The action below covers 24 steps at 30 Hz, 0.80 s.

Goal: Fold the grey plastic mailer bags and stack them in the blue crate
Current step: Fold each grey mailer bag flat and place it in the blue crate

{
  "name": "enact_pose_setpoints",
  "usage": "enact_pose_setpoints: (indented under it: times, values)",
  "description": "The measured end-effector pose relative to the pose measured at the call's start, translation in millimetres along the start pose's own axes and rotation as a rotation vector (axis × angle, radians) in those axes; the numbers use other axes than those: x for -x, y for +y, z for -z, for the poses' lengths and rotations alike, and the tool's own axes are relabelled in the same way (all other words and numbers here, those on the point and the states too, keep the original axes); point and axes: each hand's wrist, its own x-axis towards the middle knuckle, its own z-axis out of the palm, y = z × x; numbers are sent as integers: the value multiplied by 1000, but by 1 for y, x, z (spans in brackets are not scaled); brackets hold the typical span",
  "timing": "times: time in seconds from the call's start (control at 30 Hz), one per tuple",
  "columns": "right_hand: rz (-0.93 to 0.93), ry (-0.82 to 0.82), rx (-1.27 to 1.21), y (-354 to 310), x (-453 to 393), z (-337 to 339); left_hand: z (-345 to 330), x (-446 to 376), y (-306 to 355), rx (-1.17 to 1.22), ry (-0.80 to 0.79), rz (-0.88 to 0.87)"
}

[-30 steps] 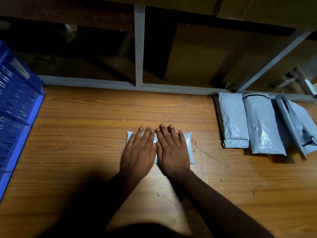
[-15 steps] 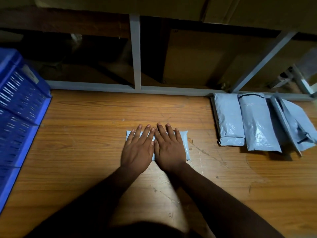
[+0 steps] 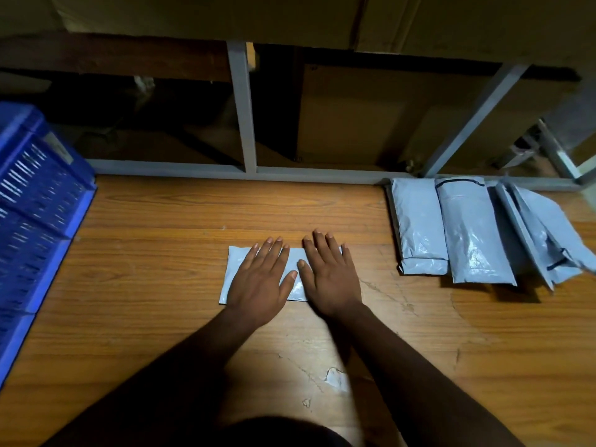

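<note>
Right now both your hands lie flat on one folded mailer point(image 3: 292, 279) at the middle of the wooden table point(image 3: 419, 366). Your left hand point(image 3: 259, 282) presses its left half, fingers straight and slightly spread; your right hand point(image 3: 330, 279) presses its right half the same way, thumbs nearly meeting. Neither hand grips anything. This mailer looks folded small and is being flattened, so its fold seems almost finished. It has yet to go into the crate point(image 3: 35, 221), which stands well apart at the table's left edge; its inside is out of sight, so how many are stacked cannot be told. Several more mailers point(image 3: 467, 233) wait in a row at the far right, long and seemingly not yet folded down.
</note>
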Motion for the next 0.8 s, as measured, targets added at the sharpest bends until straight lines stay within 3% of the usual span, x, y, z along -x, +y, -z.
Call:
enact_pose_setpoints:
  times: [0.37, 0.57, 0.7, 0.8]
  values:
    - [-17, 19, 30, 2, 1, -7, -3, 0, 6, 1, 54, 33]
    - [19, -10, -62, 8, 3, -2, 1, 1, 0, 87, -8, 52]
    - [65, 57, -175, 17, 2, 20, 17, 6, -18, 278, 65, 196]
    - [63, 87, -151, 10, 3, 20, 12, 13, -34, 275, 59, 240]
